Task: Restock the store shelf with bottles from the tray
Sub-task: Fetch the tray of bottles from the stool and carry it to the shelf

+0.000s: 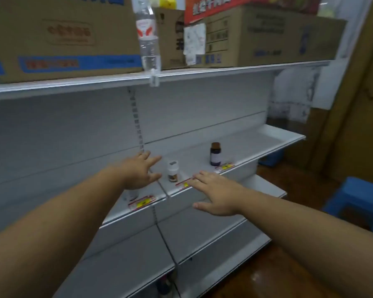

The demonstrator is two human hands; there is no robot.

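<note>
A small bottle with a white cap (173, 173) stands on the white middle shelf (267, 143), near its front edge. A brown bottle with a pale label (215, 154) stands further right on the same shelf. My left hand (140, 171) hovers just left of the white-capped bottle, fingers spread, holding nothing. My right hand (214, 192) is just right of it, flat and empty, over the shelf's front edge. Another bottle (133, 194) is mostly hidden under my left hand. The tray is out of sight.
A clear water bottle (148, 33) stands on the top shelf between cardboard boxes (58, 35). Price labels (141, 202) line the shelf edge. Lower white shelves (202, 250) run below. A blue stool (360, 201) stands on the wooden floor at right.
</note>
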